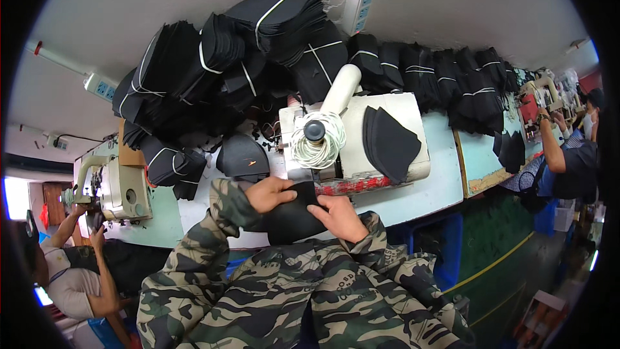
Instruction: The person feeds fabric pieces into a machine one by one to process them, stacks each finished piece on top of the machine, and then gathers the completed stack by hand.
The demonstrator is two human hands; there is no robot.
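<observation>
A black fabric piece [292,218] spans the space between my hands, in front of a cream sewing machine [413,111]. My left hand [268,195] pinches its upper left part, thumb on top. My right hand [342,217] grips the right edge, with the thumb and fingers pointing toward the machine. The far edge of the piece reaches the front of the machine, where its contact with the needle area cannot be made out. Left of the machine lies a dark rounded stack [243,157]. Several black curved panels [389,143] rest on top of the machine.
Tied bundles of black panels [278,22] pile up against the wall. A coil of white cord [318,145] hangs on the machine. Co-workers sit at a machine [126,190] on the left and another [542,100] at far right. A blue bin [449,245] stands below the table.
</observation>
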